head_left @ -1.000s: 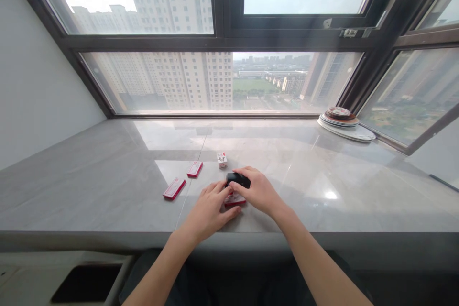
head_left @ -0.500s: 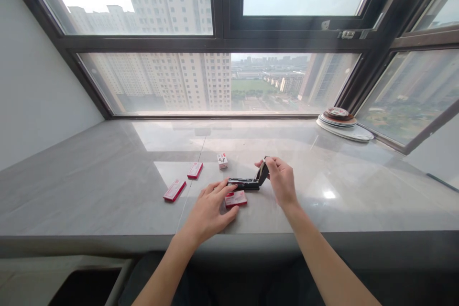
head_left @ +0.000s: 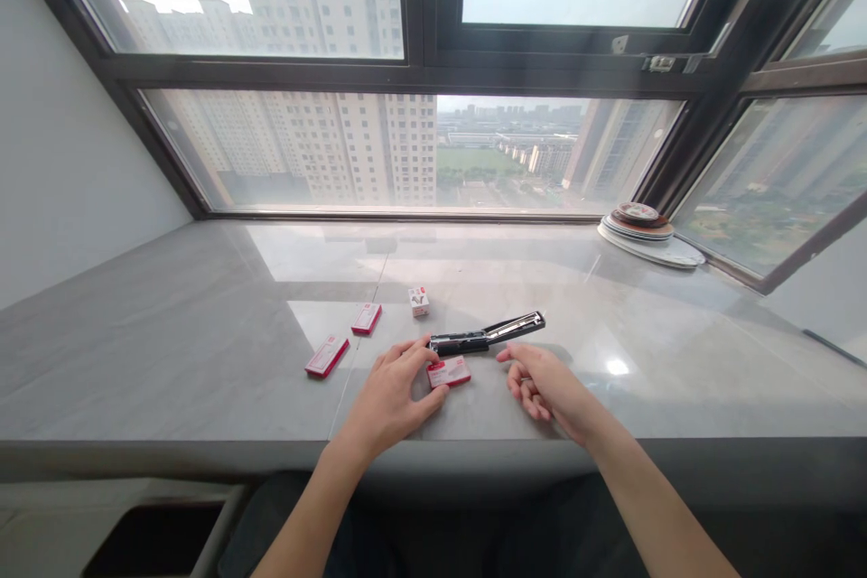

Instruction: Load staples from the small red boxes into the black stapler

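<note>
A black stapler [head_left: 484,335] lies swung fully open and flat on the grey stone sill [head_left: 203,352]. My left hand [head_left: 393,393] rests with its fingertips on the stapler's left end, and its thumb touches a small red staple box [head_left: 448,372] just in front. My right hand [head_left: 545,384] hovers open just right of that box, palm turned inward, fingers loosely curled, holding nothing. Two more red staple boxes [head_left: 328,355] [head_left: 367,318] lie to the left. A small white box [head_left: 418,301] stands behind the stapler.
A stack of round plates [head_left: 647,235] sits at the back right corner by the window frame. Large windows [head_left: 406,144] close off the far side. The sill's front edge runs just under my wrists.
My right hand swung the stapler's top arm from closed to fully open and flat, then let go and drew back toward me. My left hand stayed on the stapler's base.
</note>
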